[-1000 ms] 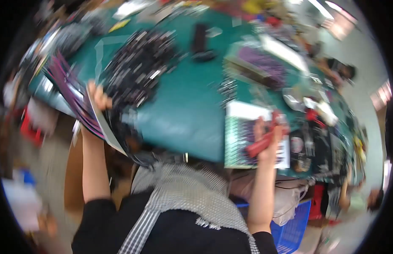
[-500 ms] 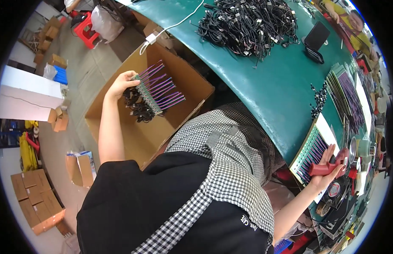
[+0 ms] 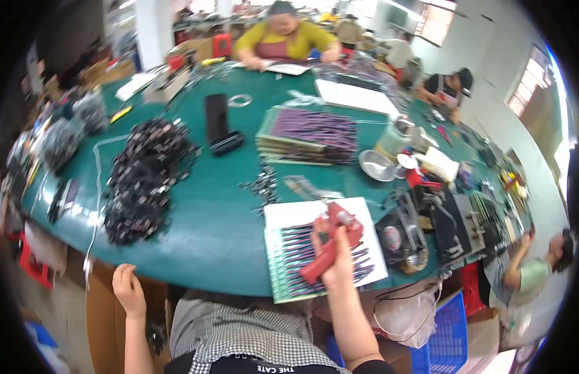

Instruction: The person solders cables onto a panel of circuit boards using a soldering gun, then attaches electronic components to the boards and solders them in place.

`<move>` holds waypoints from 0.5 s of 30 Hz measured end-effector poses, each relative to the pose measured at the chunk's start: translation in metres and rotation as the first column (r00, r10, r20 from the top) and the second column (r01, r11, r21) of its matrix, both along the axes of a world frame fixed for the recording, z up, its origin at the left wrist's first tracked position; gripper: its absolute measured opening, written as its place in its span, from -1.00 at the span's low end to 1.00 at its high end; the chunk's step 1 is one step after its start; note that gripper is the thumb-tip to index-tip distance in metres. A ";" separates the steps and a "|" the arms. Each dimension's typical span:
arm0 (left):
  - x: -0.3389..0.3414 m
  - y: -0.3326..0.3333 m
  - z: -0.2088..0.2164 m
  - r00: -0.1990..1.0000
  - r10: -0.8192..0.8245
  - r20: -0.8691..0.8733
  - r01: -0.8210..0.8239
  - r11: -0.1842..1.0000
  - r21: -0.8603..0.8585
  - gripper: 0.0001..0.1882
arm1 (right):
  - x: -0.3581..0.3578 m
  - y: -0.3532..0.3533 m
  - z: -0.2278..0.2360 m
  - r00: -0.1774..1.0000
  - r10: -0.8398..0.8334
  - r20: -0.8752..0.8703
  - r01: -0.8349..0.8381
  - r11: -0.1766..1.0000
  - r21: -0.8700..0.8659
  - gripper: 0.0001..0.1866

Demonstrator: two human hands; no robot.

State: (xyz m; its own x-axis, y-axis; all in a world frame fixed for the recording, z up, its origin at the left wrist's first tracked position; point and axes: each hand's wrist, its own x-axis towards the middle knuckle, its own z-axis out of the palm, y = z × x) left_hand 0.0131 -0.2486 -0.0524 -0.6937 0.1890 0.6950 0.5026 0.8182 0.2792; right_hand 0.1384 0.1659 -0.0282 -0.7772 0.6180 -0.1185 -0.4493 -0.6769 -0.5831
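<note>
My right hand (image 3: pixel 339 265) is wrapped round a red soldering gun (image 3: pixel 320 258), over the worktable's near edge. Beneath it, a green circuit-board panel (image 3: pixel 278 265) with rows of purple and black wires lies on a white board (image 3: pixel 373 249). My left hand (image 3: pixel 128 290) hangs off the table's near left edge, fingers loosely bent, with nothing seen in it. Below that hand stands a cardboard box (image 3: pixel 102 318); dark cables (image 3: pixel 156 336) show inside it, partly hidden. A heap of black cables (image 3: pixel 146 181) lies on the table's left, blurred.
Stacked wired panels (image 3: pixel 308 137) lie beyond the white board, near small black parts (image 3: pixel 264 184) and a metal bowl (image 3: pixel 376 165). A phone on a stand (image 3: pixel 218 118) is farther left. A black device (image 3: pixel 398 230) sits at right. A person in yellow (image 3: pixel 283 43) works opposite.
My left hand has let go of the wired panel with hanging cables that it held over the box. The view has swung toward the table. My right hand still grips the soldering gun.
</note>
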 end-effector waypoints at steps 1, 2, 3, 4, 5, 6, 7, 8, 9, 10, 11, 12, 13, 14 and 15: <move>0.004 0.037 0.020 0.994 -0.106 -0.008 0.106 0.994 -0.032 -0.81 | 0.006 0.000 0.002 0.999 0.000 0.038 0.000 1.000 0.011 -0.60; 0.007 0.072 0.031 0.968 -0.252 -0.010 0.252 0.967 -0.023 -0.80 | 0.012 0.001 0.004 0.998 0.003 0.069 -0.004 1.000 0.012 -0.59; 0.011 0.101 0.040 0.923 -0.384 -0.002 0.384 0.923 -0.023 -0.78 | 0.014 -0.001 0.003 0.995 0.006 0.098 -0.010 0.999 0.033 -0.56; 0.016 0.126 0.047 0.874 -0.481 0.066 0.485 0.871 -0.083 -0.71 | 0.014 -0.003 0.001 0.995 0.026 0.098 -0.026 1.000 -0.009 -0.53; 0.015 0.151 0.053 0.810 -0.571 0.134 0.586 0.800 -0.131 -0.62 | 0.015 -0.004 -0.002 0.998 0.038 0.045 -0.036 0.999 -0.026 -0.52; 0.011 0.171 0.055 0.798 -0.590 0.125 0.602 0.788 -0.127 -0.62 | 0.013 -0.005 0.000 0.999 0.034 0.032 -0.032 0.998 -0.049 -0.52; 0.007 0.189 0.057 0.703 -0.675 0.225 0.711 0.658 -0.248 -0.51 | 0.012 -0.006 0.003 0.999 0.035 0.019 -0.033 0.997 -0.072 -0.52; 0.002 0.204 0.057 0.599 -0.727 0.335 0.796 0.495 -0.349 -0.39 | 0.012 -0.004 0.003 0.999 0.034 0.000 -0.034 0.996 -0.078 -0.52; -0.002 0.216 0.054 0.591 -0.737 0.328 0.801 0.488 -0.347 -0.39 | 0.012 -0.002 0.004 0.999 0.038 -0.019 -0.039 0.996 -0.083 -0.53; -0.005 0.226 0.049 0.533 -0.746 0.399 0.829 0.364 -0.425 -0.34 | 0.012 0.000 0.006 0.999 0.037 -0.018 -0.039 0.993 -0.109 -0.52; -0.005 0.230 0.045 0.484 -0.734 0.477 0.839 0.233 -0.492 -0.28 | 0.010 0.000 0.005 0.999 0.039 -0.020 -0.041 0.993 -0.114 -0.52; -0.006 0.233 0.040 0.451 -0.738 0.502 0.854 0.194 -0.483 -0.30 | 0.008 0.001 0.006 0.999 0.044 -0.013 -0.045 0.993 -0.106 -0.52; -0.008 0.237 0.036 0.454 -0.738 0.500 0.852 0.196 -0.485 -0.30 | 0.005 0.003 0.009 0.999 0.050 -0.006 -0.050 0.994 -0.098 -0.51; -0.008 0.237 0.033 0.407 -0.729 0.550 0.888 0.173 -0.427 -0.30 | 0.005 0.004 0.008 0.998 0.056 -0.006 -0.056 0.993 -0.100 -0.51; -0.009 0.238 0.030 0.357 -0.720 0.596 0.918 0.153 -0.365 -0.30 | 0.005 0.005 0.008 0.998 0.057 -0.013 -0.058 0.992 -0.108 -0.51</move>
State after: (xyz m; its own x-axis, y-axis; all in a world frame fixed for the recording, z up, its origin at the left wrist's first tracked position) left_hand 0.0043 -0.0103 -0.0222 0.0455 0.9989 0.0149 0.9786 -0.0476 0.2001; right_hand 0.1435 0.1707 -0.0199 -0.8126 0.5561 -0.1743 -0.4134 -0.7609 -0.5001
